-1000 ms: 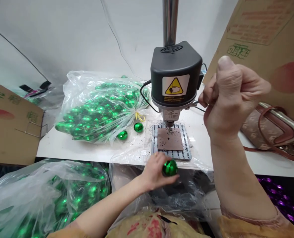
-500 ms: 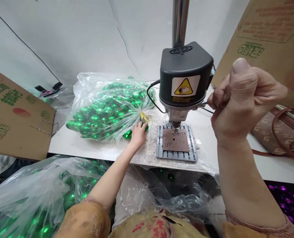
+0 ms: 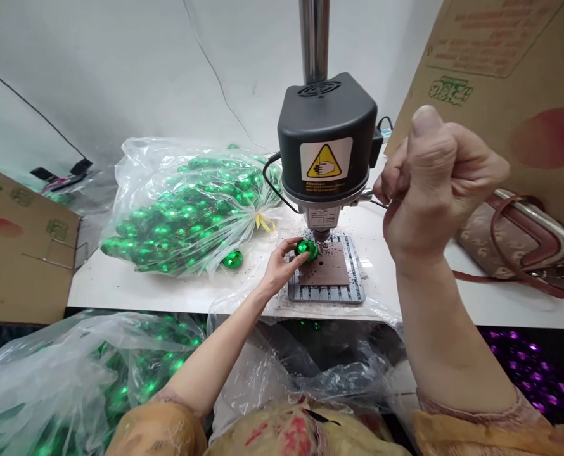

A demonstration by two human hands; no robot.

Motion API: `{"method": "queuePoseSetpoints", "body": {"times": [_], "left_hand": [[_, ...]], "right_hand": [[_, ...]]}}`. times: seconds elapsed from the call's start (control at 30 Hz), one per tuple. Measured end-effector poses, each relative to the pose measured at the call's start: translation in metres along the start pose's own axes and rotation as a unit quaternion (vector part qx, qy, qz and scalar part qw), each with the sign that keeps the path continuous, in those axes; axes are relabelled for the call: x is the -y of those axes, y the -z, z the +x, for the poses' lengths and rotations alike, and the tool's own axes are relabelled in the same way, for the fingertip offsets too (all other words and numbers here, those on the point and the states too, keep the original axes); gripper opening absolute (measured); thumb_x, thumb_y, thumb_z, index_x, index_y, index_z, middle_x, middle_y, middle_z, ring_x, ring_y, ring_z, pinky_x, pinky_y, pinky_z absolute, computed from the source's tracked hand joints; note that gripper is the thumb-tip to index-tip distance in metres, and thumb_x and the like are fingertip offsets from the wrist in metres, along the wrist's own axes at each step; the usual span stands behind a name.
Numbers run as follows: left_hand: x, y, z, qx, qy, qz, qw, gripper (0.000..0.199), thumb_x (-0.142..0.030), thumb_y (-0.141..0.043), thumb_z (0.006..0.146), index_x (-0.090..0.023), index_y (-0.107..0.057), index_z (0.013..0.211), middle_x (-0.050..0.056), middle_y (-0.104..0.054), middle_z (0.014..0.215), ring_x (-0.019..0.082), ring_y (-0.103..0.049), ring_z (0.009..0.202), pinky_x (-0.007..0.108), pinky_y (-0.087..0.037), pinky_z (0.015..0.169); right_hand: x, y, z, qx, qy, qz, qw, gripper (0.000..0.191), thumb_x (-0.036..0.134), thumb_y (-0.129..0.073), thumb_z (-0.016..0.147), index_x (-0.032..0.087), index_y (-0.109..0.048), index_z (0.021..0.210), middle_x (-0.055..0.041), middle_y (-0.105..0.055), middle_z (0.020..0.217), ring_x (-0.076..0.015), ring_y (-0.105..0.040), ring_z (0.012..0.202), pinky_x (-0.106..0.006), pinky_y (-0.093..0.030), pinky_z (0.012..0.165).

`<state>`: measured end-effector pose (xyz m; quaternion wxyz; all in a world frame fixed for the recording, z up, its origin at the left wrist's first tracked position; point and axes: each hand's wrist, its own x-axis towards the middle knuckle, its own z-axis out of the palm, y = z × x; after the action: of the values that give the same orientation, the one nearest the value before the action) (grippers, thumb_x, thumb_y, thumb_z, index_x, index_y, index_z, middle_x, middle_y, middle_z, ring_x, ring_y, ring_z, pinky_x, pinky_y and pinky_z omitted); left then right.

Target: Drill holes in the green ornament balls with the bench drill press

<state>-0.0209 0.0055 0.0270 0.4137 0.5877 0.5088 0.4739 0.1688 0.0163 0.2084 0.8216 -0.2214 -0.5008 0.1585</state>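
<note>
Green ball [image 3: 305,249] moved to brown plate [image 3: 329,273], pinched at left hand [image 3: 278,267] fingertips, right hand [image 3: 434,190] clenched round lever [image 3: 366,195]

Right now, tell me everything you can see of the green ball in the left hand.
The green ball is round and shiny, with a faceted, mirror-like surface that looks like coated plastic. The left hand grips it between thumb and fingers, which cover part of it. It sits over the far left corner of the brown board, just left of the drill's chuck. I can't tell whether it touches the board or the chuck.
</note>
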Motion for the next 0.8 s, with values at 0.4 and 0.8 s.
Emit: {"method": "queuePoseSetpoints", "body": {"times": [0.4,0.8], "left_hand": [[-0.005,-0.018,-0.002,0.026,-0.051,0.061,0.996,0.057,-0.04,-0.082,0.073,-0.02,-0.064,0.123,0.009,-0.068,0.12,0.027,-0.063,0.114,0.039,-0.047,0.1],[0.001,-0.029,-0.005,0.04,-0.072,0.06,0.995,0.054,-0.039,-0.084,0.073,-0.02,-0.063,0.118,0.008,-0.067,0.116,0.025,-0.063,0.109,0.039,-0.05,0.097]], "right_hand": [[-0.003,0.0,-0.001,-0.004,0.002,-0.016,1.0,0.048,0.037,-0.059,0.088,0.023,-0.033,0.05,0.0063,-0.032,0.044,-0.0075,-0.029,0.04,-0.032,-0.023,0.044],[0.001,0.0,-0.003,0.002,-0.006,-0.076,0.997,0.048,0.039,-0.056,0.089,0.023,-0.031,0.052,0.0043,-0.031,0.047,-0.0072,-0.03,0.042,-0.032,-0.027,0.044]]}}
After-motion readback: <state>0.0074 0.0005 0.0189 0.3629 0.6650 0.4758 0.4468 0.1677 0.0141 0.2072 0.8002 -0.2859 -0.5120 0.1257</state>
